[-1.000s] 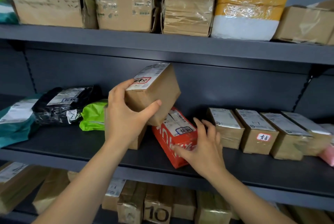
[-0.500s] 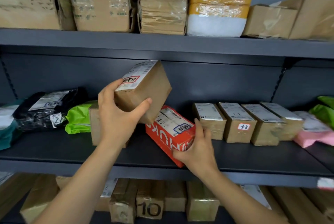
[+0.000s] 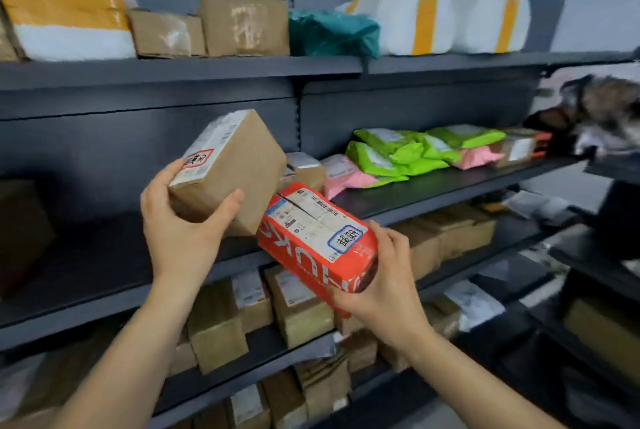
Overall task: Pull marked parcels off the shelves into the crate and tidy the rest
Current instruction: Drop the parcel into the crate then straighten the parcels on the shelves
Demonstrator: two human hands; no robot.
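Left hand point(image 3: 180, 231) is clamped on a brown cardboard box point(image 3: 239, 168), with the thumb laid across the near face and the fingers wrapped round the left edge. This box is held tilted, clear of the middle shelf point(image 3: 433, 182), and a red-bordered sticker point(image 3: 199, 160) is carried on its white-labelled top. Just beside it to the right, a red box point(image 3: 311, 248) is held tilted in front of the shelf edge; whether the two boxes touch cannot be told. A blue-bordered sticker point(image 3: 346, 236) is fixed near the red box's lower end. Right hand point(image 3: 384, 293) is clamped on that lower end, with the fingers curled round its right side. Taped cardboard boxes point(image 3: 214, 328) are ranged on the shelf below the hands. Further right, pink mailers point(image 3: 346, 177) and green mailers point(image 3: 398, 154) are piled on the middle shelf.
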